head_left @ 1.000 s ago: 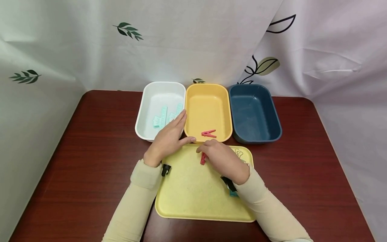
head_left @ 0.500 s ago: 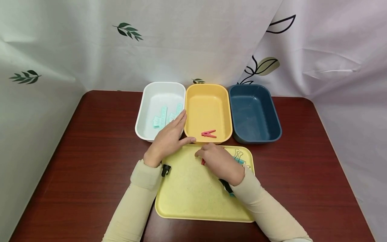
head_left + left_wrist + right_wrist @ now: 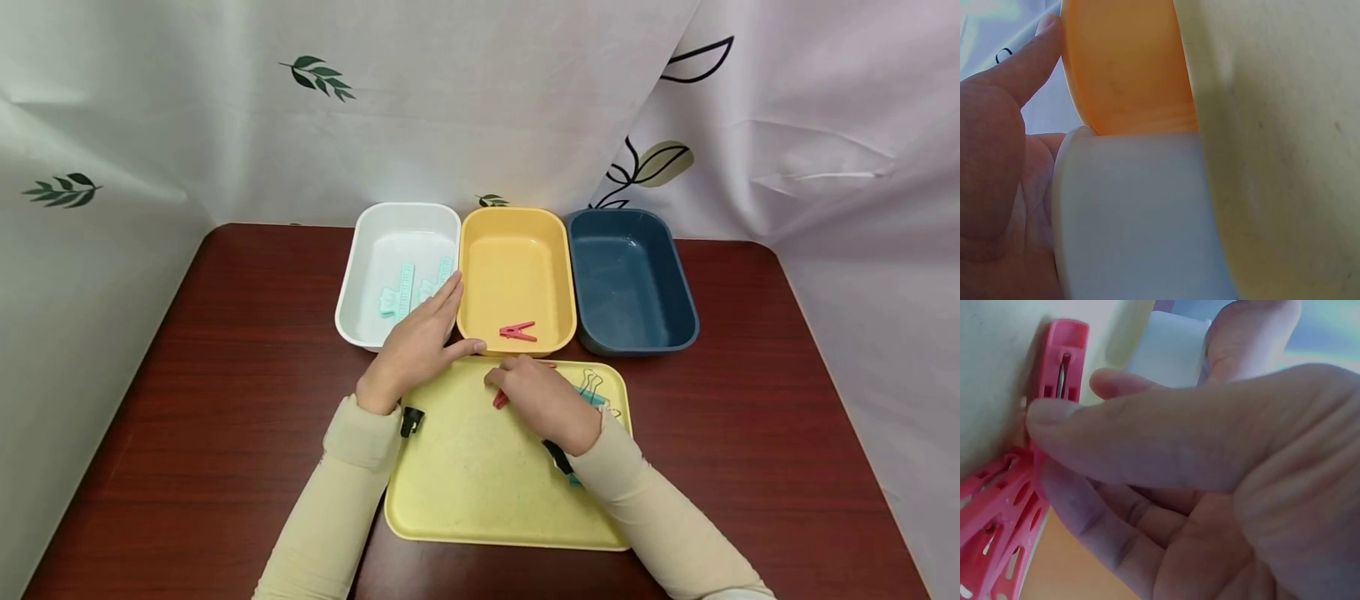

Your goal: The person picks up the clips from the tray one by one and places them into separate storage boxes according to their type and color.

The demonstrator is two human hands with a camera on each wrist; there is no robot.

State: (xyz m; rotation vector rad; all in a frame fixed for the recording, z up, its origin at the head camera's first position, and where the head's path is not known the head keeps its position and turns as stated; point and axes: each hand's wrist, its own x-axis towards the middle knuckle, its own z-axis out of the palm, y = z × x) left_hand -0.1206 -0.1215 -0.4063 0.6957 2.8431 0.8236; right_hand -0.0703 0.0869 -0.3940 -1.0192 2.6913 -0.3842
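My left hand (image 3: pixel 416 346) lies with fingers extended along the near side of the white bin (image 3: pixel 352 275), its thumb at the yellow bin's (image 3: pixel 517 258) near rim. In the left wrist view, the thumb touches that orange-looking rim. Over the far part of the yellow tray (image 3: pixel 480 475), my right hand (image 3: pixel 543 400) pinches a red clothespin (image 3: pixel 1065 362) between thumb and index finger. Other red clothespins (image 3: pixel 997 525) lie right beside it in the right wrist view. From the head view, the right hand mostly hides them.
One pink-red clothespin (image 3: pixel 517 332) lies in the yellow bin, and mint-green clips (image 3: pixel 406 287) lie in the white one. A dark blue bin (image 3: pixel 633 283) stands to the right. Teal binder clips with wire handles (image 3: pixel 592 394) sit at the tray's right side.
My right hand has shifted slightly toward me and left, uncovering a teal binder clip. The red clothespin at its fingertips has turned to a slant. The left hand stays still.
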